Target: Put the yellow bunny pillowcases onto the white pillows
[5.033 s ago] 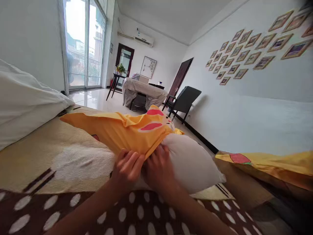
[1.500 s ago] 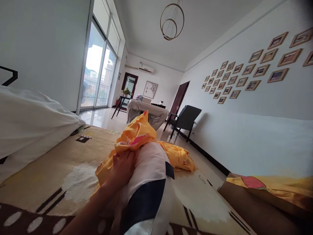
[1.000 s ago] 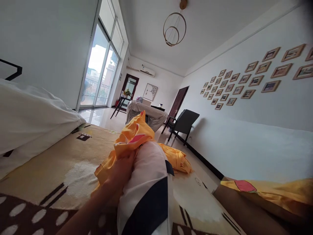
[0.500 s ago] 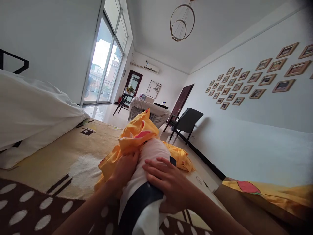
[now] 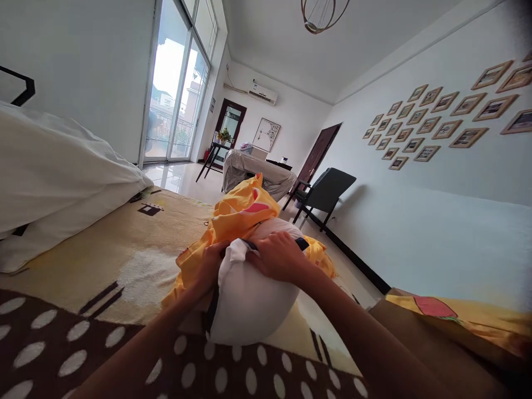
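Observation:
A white pillow (image 5: 249, 299) lies on the bed in front of me, its far end inside a yellow pillowcase (image 5: 243, 213) with pink marks. My left hand (image 5: 211, 263) grips the bunched yellow fabric on the pillow's left side. My right hand (image 5: 278, 256) presses on top of the pillow, fingers curled over a fold of its white cover near a dark stripe. Both forearms reach in from the bottom edge.
The bed carries a beige patterned cover (image 5: 103, 260) and a brown spotted blanket (image 5: 83, 354). A white duvet (image 5: 50, 172) is heaped at left. Another yellow-cased pillow (image 5: 461, 316) lies at right. Beyond the bed stand a dark chair (image 5: 326, 191) and a covered table (image 5: 257, 172).
My right hand has slid forward up the pillow. The pillow's near end has dropped onto the bed and now shows rounded and white. The camera view has tilted down.

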The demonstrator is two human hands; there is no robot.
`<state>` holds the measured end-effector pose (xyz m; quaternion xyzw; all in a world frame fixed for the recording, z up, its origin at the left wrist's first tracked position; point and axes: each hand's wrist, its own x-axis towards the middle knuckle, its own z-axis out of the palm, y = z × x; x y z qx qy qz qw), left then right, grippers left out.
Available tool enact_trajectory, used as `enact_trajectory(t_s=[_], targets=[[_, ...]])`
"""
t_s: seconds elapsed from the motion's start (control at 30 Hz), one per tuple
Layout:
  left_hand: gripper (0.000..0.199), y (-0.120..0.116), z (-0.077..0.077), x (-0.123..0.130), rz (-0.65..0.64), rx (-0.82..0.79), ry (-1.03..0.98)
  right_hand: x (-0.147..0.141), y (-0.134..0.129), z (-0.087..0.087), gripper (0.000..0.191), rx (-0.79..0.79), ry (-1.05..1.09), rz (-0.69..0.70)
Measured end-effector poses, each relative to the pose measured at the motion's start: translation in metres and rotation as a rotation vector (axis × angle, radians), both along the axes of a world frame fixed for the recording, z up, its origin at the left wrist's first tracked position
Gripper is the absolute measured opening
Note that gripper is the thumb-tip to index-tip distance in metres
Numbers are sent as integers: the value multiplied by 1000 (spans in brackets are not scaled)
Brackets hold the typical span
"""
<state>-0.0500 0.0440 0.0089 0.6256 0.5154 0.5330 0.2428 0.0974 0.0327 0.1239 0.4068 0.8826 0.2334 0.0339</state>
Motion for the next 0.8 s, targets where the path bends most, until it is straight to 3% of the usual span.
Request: enact_trajectory(t_s=[0.07, 0.17, 0.3, 0.43, 0.57, 0.7, 0.8], targets=[[39, 3, -4, 5, -103, -9, -233, -2, 7, -3, 53, -30, -23, -82], [42, 5, -9, 12, -198, -62, -550, -5, 15, -9, 43, -104, -29, -129], [39, 3, -7, 16, -156, -89, -607, -14, 18, -20, 29, -162, -42, -204], [35, -4, -1, 21, -92, -45, -396, -18, 19, -31, 28, -111, 6, -260], [27, -11, -1, 30, -34, -12, -83, -4, 15, -42, 27, -29, 55, -279], [21, -20, -1, 35, 20, -65, 264, 14, 1, -56, 26, 66, 101, -205], [19, -24, 2, 33, 32, -106, 339, 22, -15, -60, 29, 137, 152, -92]])
